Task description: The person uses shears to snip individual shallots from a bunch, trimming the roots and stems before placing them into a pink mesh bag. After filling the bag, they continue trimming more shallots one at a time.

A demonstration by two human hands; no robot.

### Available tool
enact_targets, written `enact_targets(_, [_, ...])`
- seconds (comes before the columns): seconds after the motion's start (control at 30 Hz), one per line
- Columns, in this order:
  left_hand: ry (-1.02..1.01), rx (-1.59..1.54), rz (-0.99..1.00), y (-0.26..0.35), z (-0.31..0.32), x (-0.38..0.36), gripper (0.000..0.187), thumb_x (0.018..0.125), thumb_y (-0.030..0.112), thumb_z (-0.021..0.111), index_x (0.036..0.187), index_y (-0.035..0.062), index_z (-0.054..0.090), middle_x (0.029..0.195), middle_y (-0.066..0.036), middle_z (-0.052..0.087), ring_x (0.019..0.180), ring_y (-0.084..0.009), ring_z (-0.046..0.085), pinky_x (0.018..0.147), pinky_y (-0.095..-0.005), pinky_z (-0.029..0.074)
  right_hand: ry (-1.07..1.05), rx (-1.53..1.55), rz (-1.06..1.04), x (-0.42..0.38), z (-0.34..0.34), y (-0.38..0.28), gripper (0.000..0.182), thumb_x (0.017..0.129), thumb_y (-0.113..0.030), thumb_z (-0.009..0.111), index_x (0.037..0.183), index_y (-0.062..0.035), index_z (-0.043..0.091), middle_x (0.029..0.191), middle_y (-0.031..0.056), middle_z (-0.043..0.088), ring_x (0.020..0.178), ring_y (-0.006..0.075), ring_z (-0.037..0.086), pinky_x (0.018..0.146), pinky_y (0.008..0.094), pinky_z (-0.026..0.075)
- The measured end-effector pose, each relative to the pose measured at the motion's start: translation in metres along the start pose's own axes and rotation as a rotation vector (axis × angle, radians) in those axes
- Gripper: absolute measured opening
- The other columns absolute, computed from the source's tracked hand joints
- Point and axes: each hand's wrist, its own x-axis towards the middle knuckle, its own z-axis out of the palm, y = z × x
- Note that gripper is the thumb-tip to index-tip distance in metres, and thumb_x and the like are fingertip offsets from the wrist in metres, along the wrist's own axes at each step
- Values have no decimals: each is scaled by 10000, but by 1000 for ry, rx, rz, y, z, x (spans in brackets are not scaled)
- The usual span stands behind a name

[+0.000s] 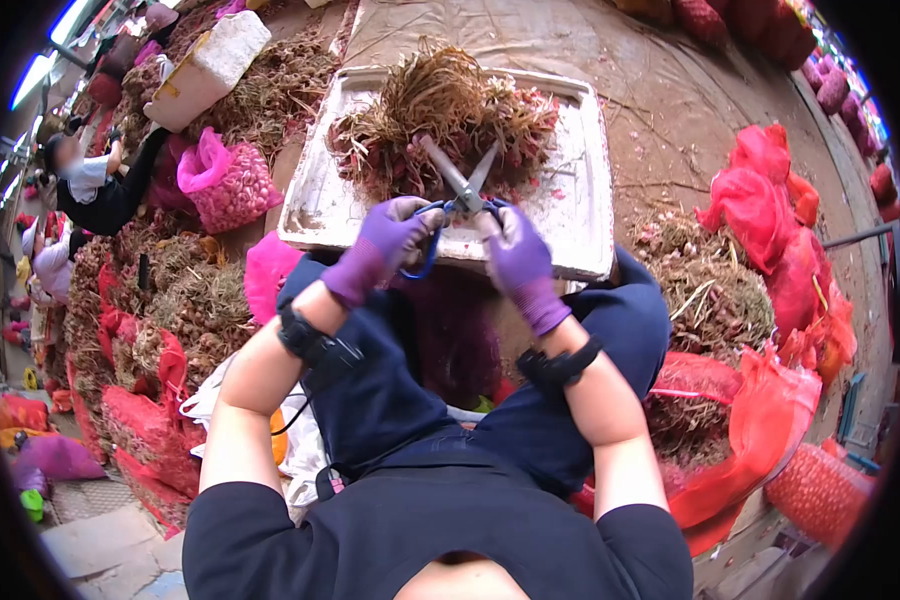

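A person's sleeve point(120, 195) showed at the far left, beside a pink mesh bag point(225, 185). The left hand point(388, 243) and right hand point(515, 255) (both purple-gloved) gripped the scissors point(460, 190), blades apart, at the tray's point(315, 215) near edge, against the bundle of roots point(440, 115) on it

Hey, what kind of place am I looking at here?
Probably an open-air produce sorting yard or market. Red mesh sacks of bulbs lie about, heaps of dry roots cover the ground, and gloved hands work scissors over a tray of rooted bulbs.
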Motion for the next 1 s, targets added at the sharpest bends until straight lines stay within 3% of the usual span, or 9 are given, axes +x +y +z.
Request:
enact_targets(0.03, [114,-51,76,-10,18,2,217,950,271,563,979,58,595,657,56,533,476,-2,413,420,-169,310,82,-47,-115,-4,18,11,367,909,-362,573,1047,-23,546,870,138,594,780,192,585,734,308,463])
enact_targets(0.17, [394,241,637,-81,36,46,180,961,154,475,1032,22,574,854,14,574,733,-65,539,679,-225,472,-100,332,-50,-1,10,0,472,882,-346,628,1168,5,495,996,60,587,860,136,566,780,274,467])
enact_targets(0.3, [76,-7,461,-46,57,50,250,938,114,436,1128,-21,526,999,-152,623,972,-263,619,867,-360,489,-381,761,191,8,-1,22,515,840,-136,617,1296,-12,413,1088,37,587,950,136,588,837,255,481])
enact_targets(0.4, [330,365,689,-70,87,58,352,932,137,432,1231,-41,485,1120,-203,574,1084,-297,550,974,-376,406,-338,841,138,7,-10,20,478,859,-138,615,1281,-7,431,1075,35,587,935,135,582,842,245,471])
enact_targets(0.5, [399,473,789,-48,101,38,380,961,156,409,1287,-33,458,1189,-199,547,1115,-271,533,980,-342,394,26,498,-56,22,-11,57,372,857,-281,686,1100,-50,523,861,4,573,722,79,557,584,224,479])
enact_targets(0.6, [363,527,723,-51,65,57,397,937,206,488,1278,2,484,1161,-191,576,1070,-299,567,932,-371,433,-111,1035,316,29,-51,38,400,950,-465,498,1014,-72,537,677,-21,551,448,27,450,385,182,319])
enact_targets(0.63, [341,411,386,-47,54,62,385,908,221,529,1239,24,532,1096,-156,611,978,-315,603,886,-386,463,-236,1077,200,31,-62,46,525,904,-557,512,1040,-50,530,749,28,587,535,79,537,449,202,411])
enact_targets(0.77, [301,827,410,-61,27,91,329,874,252,552,1161,95,576,1044,-124,625,932,-326,612,818,-393,489,-518,1340,136,22,-58,8,953,704,-811,477,1161,24,495,1090,222,612,1023,382,610,913,529,483])
enact_targets(1.0, [232,1210,336,-56,43,112,232,851,332,560,886,112,627,901,-136,621,843,-319,636,726,-439,508,-862,1420,44,8,-53,-3,1156,624,-893,401,1262,70,432,1225,253,531,1166,405,518,1024,545,379])
